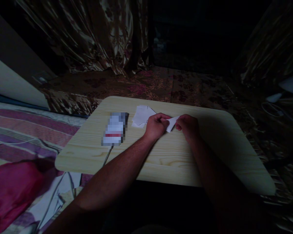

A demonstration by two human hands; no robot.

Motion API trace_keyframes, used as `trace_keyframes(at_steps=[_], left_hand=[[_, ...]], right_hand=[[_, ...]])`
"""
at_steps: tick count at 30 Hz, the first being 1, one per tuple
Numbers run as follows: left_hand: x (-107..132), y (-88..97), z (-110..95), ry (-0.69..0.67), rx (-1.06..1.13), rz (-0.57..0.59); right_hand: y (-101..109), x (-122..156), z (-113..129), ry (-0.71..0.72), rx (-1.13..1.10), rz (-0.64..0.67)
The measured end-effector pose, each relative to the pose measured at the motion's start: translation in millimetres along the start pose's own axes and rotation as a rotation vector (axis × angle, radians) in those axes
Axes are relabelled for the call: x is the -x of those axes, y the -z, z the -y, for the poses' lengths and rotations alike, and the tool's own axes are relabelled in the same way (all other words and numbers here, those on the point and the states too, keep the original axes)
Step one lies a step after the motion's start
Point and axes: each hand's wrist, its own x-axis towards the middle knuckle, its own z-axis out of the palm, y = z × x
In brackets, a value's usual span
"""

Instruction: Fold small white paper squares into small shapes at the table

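Observation:
Between my two hands, just over the wooden table [161, 159], is a small piece of white paper [172, 123] with a pointed lower corner. My left hand [156, 126] pinches its left side between thumb and fingers. At the upper right end, my right hand [188, 126] is closed on the same paper. Several loose sheets of white paper [142, 115] lie overlapping on the table, partly behind my left hand. Whether the held paper is folded is hard to make out in the dim light.
A phone-like device [114, 128], its screen blurred out, lies left on the table with a cable [108, 155] running off the near edge. Beyond stand patterned curtains [112, 35]. At left, a striped bedspread [12, 125] carries a pink cloth [14, 191].

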Motion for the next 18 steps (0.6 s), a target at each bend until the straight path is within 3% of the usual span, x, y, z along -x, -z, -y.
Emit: trace_keyframes(at_steps=[18], left_hand=[[1.9,-0.7,-1.9,-0.029,-0.034,-0.035]], right_hand=[[-1.3,2.4,-4.1,-0.003,0.012,0.061]])
